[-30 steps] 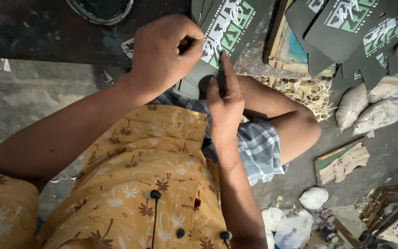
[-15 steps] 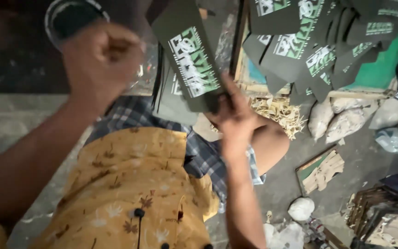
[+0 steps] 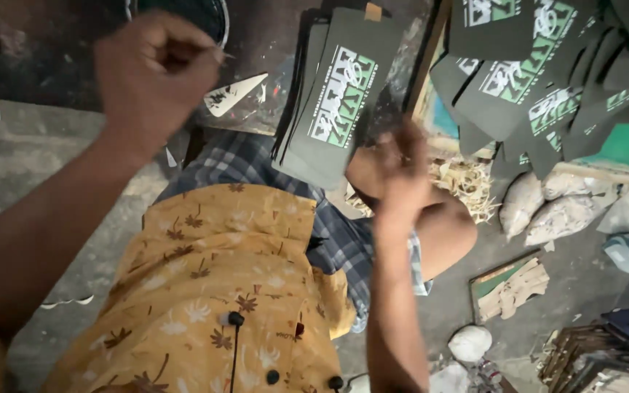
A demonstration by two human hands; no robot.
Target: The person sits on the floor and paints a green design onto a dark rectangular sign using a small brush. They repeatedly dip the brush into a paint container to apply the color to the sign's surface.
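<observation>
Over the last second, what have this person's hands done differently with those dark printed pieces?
The left hand, which pressed on the stack of dark printed pieces, has lifted away as a closed fist. The right hand, which lay on the stack, has come off it and looks blurred just below. The stack stays on the lap; the spread pile of printed pieces at the right seems unchanged.

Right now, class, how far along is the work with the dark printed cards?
Done: many printed cards lie spread at upper right. In hand: a stack rests on the knee; the right hand, blurred, is beside it, and the left hand is raised in a fist above it. Left: that stack, not yet spread out.
</observation>
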